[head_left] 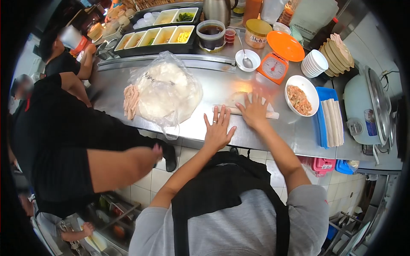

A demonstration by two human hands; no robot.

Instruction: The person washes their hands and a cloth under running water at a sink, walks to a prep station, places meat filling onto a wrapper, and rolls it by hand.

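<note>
A long, thin, pale roll of wrapper (272, 115) lies across the steel counter before me. My left hand (219, 131) rests on its left part, fingers spread. My right hand (254, 112) presses flat on it further right, fingers also spread. Just beyond the roll is a thin pale sheet (239, 97), partly behind my right hand. To the right, a white bowl (314, 96) contains chunky orange-pink filling (299, 99). Several finished-looking rolls (333, 121) lie side by side on a blue tray (322, 132). A clear plastic bag (166, 87) of white sheets sits left of my hands.
An orange scale (272, 68), a small bowl with a spoon (247, 60) and stacked white bowls (314, 64) stand behind. Topping containers (158, 40) line the back left. A large cooker (367, 106) is at the right. Co-workers (60, 111) stand close on the left.
</note>
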